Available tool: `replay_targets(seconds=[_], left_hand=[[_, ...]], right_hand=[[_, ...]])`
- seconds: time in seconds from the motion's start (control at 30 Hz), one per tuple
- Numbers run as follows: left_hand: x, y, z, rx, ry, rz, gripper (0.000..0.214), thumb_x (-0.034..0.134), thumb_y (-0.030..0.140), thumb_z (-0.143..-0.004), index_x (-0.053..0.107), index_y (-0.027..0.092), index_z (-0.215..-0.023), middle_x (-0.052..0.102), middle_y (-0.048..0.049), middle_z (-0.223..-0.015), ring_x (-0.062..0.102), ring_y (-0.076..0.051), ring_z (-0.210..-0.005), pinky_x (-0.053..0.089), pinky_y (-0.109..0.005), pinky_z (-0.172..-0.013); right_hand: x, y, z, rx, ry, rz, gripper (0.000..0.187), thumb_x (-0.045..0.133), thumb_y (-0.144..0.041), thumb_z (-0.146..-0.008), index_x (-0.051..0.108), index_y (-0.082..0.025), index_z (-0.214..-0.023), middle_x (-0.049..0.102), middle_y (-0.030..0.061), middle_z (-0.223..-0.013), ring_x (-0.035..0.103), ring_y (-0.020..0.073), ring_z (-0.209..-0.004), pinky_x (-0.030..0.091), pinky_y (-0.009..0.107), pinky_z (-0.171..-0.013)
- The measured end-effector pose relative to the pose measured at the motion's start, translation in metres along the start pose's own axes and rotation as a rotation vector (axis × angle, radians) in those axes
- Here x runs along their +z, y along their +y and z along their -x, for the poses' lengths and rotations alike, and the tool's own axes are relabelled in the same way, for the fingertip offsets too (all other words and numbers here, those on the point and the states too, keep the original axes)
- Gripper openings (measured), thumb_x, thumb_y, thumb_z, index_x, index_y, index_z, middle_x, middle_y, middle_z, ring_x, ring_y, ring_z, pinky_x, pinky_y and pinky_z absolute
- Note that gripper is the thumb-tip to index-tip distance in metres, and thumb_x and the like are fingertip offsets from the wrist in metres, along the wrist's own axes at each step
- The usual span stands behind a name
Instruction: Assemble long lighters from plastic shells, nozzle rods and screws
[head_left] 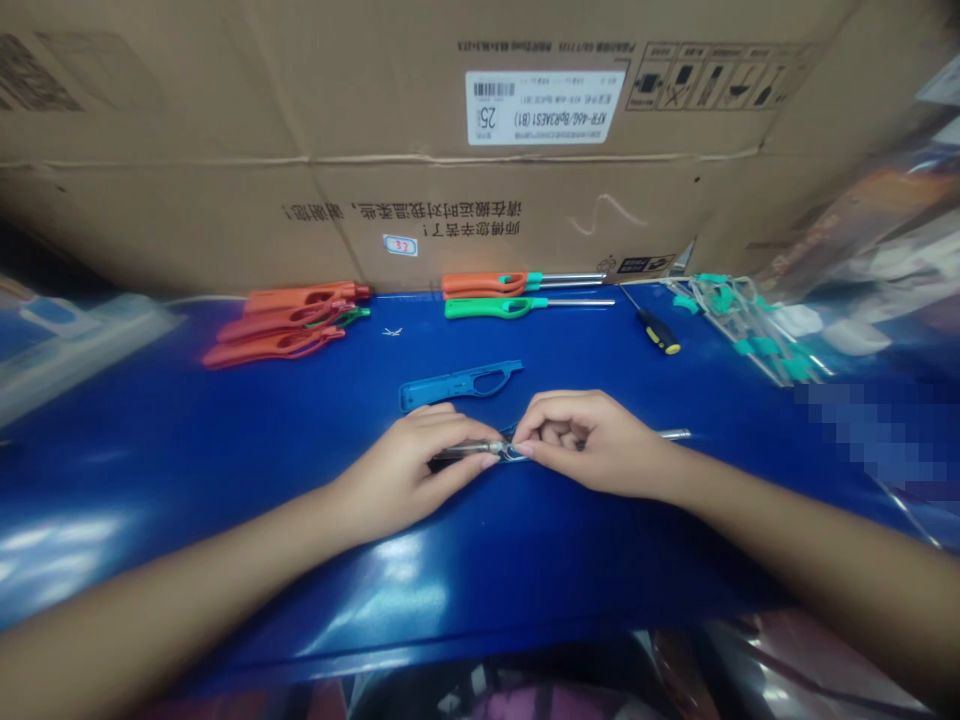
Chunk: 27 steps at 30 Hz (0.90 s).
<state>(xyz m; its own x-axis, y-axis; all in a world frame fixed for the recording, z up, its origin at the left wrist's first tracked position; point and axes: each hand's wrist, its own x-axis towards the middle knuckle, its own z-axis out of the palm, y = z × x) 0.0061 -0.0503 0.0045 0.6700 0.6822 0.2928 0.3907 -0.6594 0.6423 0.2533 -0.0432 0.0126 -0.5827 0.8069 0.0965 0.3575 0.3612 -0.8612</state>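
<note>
My left hand is closed around a dark, see-through lighter fuel tank, its tip pinched between thumb and forefinger. Facing it, my right hand pinches a small part, perhaps a thin wire, beside the tank's end. Under the fingertips lies a blue lighter shell half, mostly covered by my hands. A metal tube sticks out to the right beyond my right hand. Just behind my hands, a second blue shell half rests on the table with its inner side up.
Several red-orange lighter bodies lie at the back left, near small white pieces. Finished-looking orange and green lighters sit against the cardboard box. A screwdriver and several metal tubes with teal ends lie right.
</note>
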Motion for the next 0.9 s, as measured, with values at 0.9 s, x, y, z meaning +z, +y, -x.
replay_targets(seconds=[0.9], left_hand=[[0.0010,-0.0005,-0.0007,0.017,0.010,0.007,0.017,0.063,0.023,-0.097,0.070,0.021,-0.112,0.076,-0.0009,-0.100,0.065,-0.014,-0.088,0.048,-0.026,-0.081]], right_hand=[[0.0024,0.0004,-0.0011,-0.024,0.013,-0.020,0.010,0.065,-0.019,-0.090,0.071,-0.014,-0.084,0.060,-0.0006,-0.078,0.044,0.0039,-0.056,0.035,0.017,-0.049]])
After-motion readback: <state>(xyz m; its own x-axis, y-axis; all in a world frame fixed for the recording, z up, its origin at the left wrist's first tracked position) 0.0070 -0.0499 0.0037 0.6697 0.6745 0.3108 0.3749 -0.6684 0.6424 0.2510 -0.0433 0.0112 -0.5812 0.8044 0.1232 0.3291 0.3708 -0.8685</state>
